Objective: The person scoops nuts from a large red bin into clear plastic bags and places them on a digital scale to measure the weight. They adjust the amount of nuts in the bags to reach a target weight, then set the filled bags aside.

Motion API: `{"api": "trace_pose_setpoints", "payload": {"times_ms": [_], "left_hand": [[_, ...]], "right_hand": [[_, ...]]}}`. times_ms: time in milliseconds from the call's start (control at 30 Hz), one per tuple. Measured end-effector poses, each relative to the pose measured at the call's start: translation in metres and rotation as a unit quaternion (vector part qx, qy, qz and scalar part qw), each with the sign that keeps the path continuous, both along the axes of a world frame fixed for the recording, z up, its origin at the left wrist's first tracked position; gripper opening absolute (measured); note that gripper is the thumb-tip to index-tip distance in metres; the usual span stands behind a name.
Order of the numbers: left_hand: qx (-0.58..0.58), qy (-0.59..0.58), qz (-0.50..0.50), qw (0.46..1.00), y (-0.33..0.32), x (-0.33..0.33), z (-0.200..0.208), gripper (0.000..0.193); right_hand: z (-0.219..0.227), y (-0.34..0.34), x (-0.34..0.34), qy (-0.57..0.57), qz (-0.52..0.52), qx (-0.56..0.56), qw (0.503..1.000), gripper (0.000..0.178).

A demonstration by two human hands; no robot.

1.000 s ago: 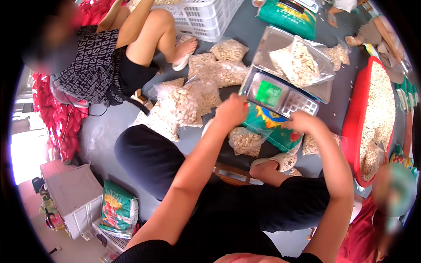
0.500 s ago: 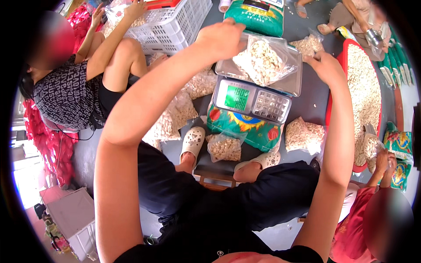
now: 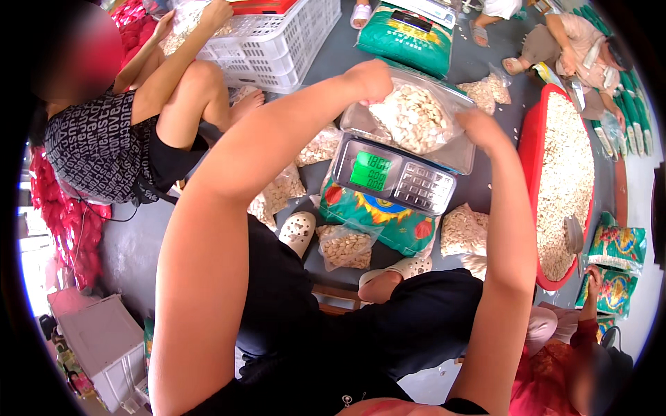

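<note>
Nearest, the person's dark-trousered legs [image 3: 430, 312] bend on either side of a low wooden stool [image 3: 337, 298]. Their feet wear pale clogs [image 3: 297, 233], and between these lies a small clear bag of flat, pale pieces [image 3: 345, 249]. Just past it a green printed sack [image 3: 378, 211] lies under the scale [image 3: 399, 175], whose display [image 3: 370, 168] glows green. To the right, a similar filled bag [image 3: 463, 230] lies on the floor.

A larger open-looking clear bag [image 3: 415, 119] sits on the scale's metal pan [image 3: 451, 158], its pale contents spread between the two hands. The right hand [image 3: 482, 130] pinches the loose plastic at the right edge; the left hand [image 3: 371, 82] is curled at the upper left edge — how its fingers grip there is hidden, so I cannot tell.

More filled bags [image 3: 282, 187] lie left of the scale, partly behind the left forearm. On the right stands a long red tub [image 3: 533, 159] heaped with loose pale pieces [image 3: 567, 163], a metal scoop [image 3: 574, 236] resting among them.

Farther off, another green sack [image 3: 406, 43] bears a second scale [image 3: 424, 12]. A white slatted crate [image 3: 267, 54] stands to its left — beside it sits a co-worker in a patterned shirt [image 3: 90, 142].
</note>
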State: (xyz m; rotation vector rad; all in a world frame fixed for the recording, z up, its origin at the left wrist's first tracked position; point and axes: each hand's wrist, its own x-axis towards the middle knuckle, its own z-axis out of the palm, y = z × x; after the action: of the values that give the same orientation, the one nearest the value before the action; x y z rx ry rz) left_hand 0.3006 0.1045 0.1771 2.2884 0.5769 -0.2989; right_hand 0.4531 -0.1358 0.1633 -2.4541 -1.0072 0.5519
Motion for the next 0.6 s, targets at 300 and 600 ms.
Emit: {"api": "trace_pose_setpoints", "payload": {"times_ms": [300,600], "left_hand": [[-0.053,-0.255,0.147,0.954,0.036,-0.126,0.109,0.035],[-0.117,-0.134,0.270,0.946,0.111,-0.190,0.005,0.030]], "right_hand": [[0.112,0.062,-0.107,0.381,0.054,0.220,0.896,0.032],[-0.056,0.139,-0.207,0.129,0.109,0.102,0.980,0.038]]}}
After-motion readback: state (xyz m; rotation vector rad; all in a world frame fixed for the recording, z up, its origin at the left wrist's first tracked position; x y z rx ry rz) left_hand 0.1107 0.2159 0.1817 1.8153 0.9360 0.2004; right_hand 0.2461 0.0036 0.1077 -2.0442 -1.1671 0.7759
